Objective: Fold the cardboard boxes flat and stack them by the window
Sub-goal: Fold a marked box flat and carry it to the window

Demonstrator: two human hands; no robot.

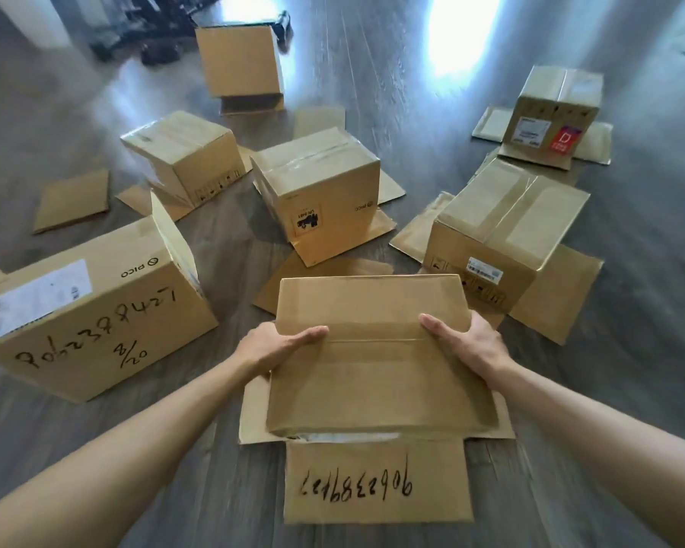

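A flattened brown cardboard box (pixel 376 373) lies on the floor right in front of me, its near flap bearing a handwritten number. My left hand (pixel 277 348) grips its left edge, thumb on top. My right hand (pixel 469 342) grips the right edge the same way. Several unfolded boxes stand around: a big one with a white label and black writing (pixel 92 310) at the left, one with a black sticker (pixel 317 191) in the middle, and one taped on top (pixel 507 231) at the right.
More boxes stand farther back: one at the left (pixel 182 156), one tilted at the far middle (pixel 240 61), one with a red label (pixel 554 116) at the far right. Loose flaps spread on the dark wood floor (pixel 392 73). Dark equipment (pixel 143 37) sits at the top left.
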